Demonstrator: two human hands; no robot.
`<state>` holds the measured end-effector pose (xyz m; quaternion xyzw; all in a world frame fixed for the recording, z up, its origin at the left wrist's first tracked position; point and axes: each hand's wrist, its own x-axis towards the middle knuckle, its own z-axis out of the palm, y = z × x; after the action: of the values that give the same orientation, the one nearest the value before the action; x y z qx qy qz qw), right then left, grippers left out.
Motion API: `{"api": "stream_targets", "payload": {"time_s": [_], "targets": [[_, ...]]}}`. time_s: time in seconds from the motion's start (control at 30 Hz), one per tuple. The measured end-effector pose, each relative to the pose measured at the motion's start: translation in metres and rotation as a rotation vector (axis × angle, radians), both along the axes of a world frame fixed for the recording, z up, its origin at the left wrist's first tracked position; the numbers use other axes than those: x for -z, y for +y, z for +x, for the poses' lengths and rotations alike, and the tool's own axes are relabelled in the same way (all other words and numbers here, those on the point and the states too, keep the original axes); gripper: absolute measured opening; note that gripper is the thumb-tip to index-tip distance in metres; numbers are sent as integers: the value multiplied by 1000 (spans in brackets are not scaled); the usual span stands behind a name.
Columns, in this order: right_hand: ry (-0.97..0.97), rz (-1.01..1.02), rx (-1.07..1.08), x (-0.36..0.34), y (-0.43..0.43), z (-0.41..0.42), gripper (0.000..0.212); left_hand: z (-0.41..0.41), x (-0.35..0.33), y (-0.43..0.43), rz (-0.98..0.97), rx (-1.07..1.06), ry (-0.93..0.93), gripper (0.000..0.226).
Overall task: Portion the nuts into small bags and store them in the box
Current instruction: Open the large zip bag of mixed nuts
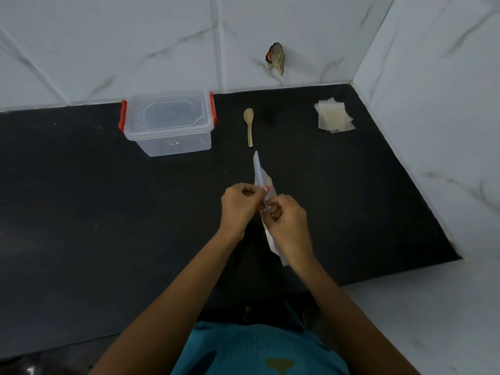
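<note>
Centrally, left hand point(239, 203) and right hand point(286, 220) both pinch a clear bag point(261, 175) edge-on above the black counter point(108, 212). Lidded box point(167, 123) upper left; spoon point(249, 125) beside it; small bags point(334, 116) upper right.

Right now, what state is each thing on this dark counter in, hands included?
box: lid on, looks empty.
spoon: lying flat, untouched, bowl toward the wall.
small bags: flat in a loose stack, untouched.
clear bag: held up edge-on between both hands; open or sealed, cannot tell.
left hand: fingers pinch the clear bag.
right hand: fingers pinch the clear bag.
</note>
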<state>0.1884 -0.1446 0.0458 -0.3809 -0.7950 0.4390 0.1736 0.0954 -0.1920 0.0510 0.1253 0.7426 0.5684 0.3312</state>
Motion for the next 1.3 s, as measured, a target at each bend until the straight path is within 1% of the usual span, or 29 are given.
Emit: {"api": "stream_targets", "payload": {"time_s": [0.07, 0.17, 0.27, 0.33, 0.4, 0.43, 0.5, 0.57, 0.6, 0.67, 0.73, 0.8, 0.87, 0.93, 1.0, 1.07, 1.1, 1.13, 1.23, 1.27, 1.3], "targets": [[23, -44, 8, -1, -3, 1, 6, -4, 0, -2, 4, -15, -60, 9], [69, -169, 132, -3, 0, 3, 18, -8, -3, -6, 28, -29, -267, 8], [1, -349, 209, -7, 5, 3, 23, -8, -8, -7, 47, -45, -424, 9], [-13, -443, 206, -10, 7, 2, 17, -9, -9, -7, 52, -40, -457, 8], [-11, -450, 184, -15, 7, 1, 7, -10, -9, -7, 37, -12, -421, 6], [-2, -429, 178, -17, 7, 1, 6, -10, -9, -8, 24, 2, -363, 7], [33, -354, 170, -20, 6, 0, 8, -9, -9, -9, -1, -8, -160, 15], [56, -215, 137, -24, 3, -1, 9, -9, -12, -11, 7, -63, 39, 22], [49, -130, 113, -25, -1, -2, 9, -8, -16, -11, 19, -65, 94, 23], [16, 39, 51, -26, -7, -5, 9, -8, -21, -9, 11, -12, 125, 20], [-24, 148, -26, -28, -13, -8, 5, -9, -22, -8, -23, 20, 121, 11], [-7, 121, -56, -29, -15, -8, 4, -13, -21, -9, -11, 20, 58, 4], [71, 3, 8, -30, -14, -6, 6, -15, -21, -12, 56, 30, -81, 1], [120, -117, 102, -28, -10, -5, 14, -16, -23, -14, 119, 26, -247, 5], [91, -256, 150, -28, -6, -4, 20, -14, -26, -15, 160, -9, -425, 6], [42, -358, 136, -29, -2, -3, 21, -13, -28, -16, 173, -30, -515, 6], [35, -373, 121, -31, -1, -3, 17, -13, -28, -16, 167, -24, -509, 7], [37, -369, 109, -34, -1, -3, 13, -12, -29, -16, 142, -6, -459, 9], [57, -290, 94, -42, -3, -4, 11, -12, -30, -17, 13, 27, -153, 21], [65, -232, 96, -44, -4, -5, 12, -12, -32, -19, 3, 6, -78, 23], [72, -162, 97, -46, -5, -6, 13, -13, -35, -20, 15, -12, -41, 22]]}}
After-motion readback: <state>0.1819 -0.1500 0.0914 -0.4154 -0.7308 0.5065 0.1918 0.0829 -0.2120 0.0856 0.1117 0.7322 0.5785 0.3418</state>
